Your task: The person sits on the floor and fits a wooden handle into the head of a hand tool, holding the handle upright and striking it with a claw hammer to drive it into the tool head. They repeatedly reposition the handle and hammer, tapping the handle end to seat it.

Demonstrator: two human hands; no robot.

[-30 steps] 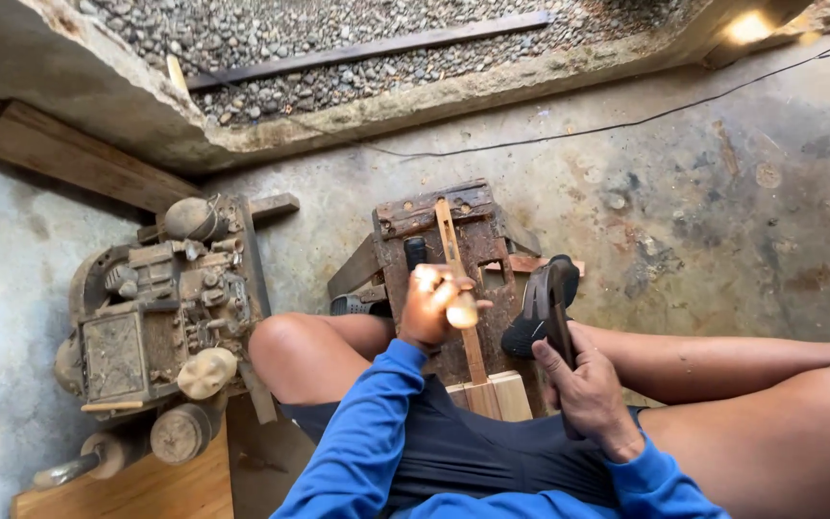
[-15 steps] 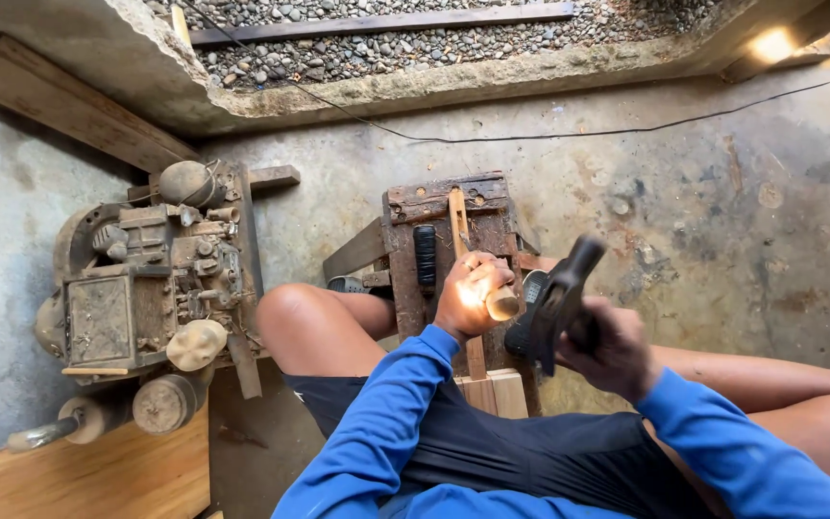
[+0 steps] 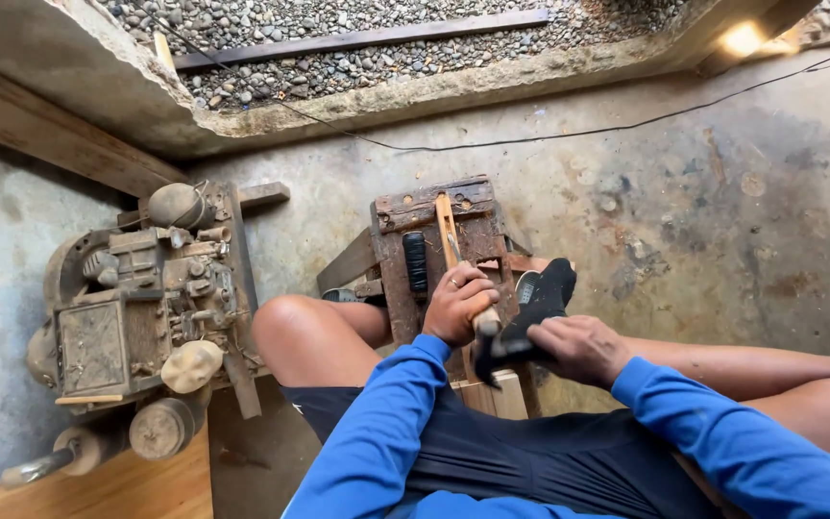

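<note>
I sit astride a worn wooden bench (image 3: 477, 216) on a concrete floor. My left hand (image 3: 459, 305) is closed around a thin wooden stick (image 3: 447, 231) that lies lengthwise on the bench, its pale cut end poking out by my thumb. My right hand (image 3: 578, 348) grips a black hand tool (image 3: 530, 312), held against the stick's near end just right of my left hand. A black ridged handle (image 3: 416, 261) lies on the bench left of the stick.
An old dusty machine (image 3: 136, 308) with rollers stands to my left on wooden planks (image 3: 108, 490). A gravel bed (image 3: 377, 34) behind a concrete kerb runs along the top. A thin cable (image 3: 626, 127) crosses the floor beyond the bench.
My right hand has brought the black tool leftward and down against the stick's near end. My left hand slid slightly down the stick. The view has shifted.
</note>
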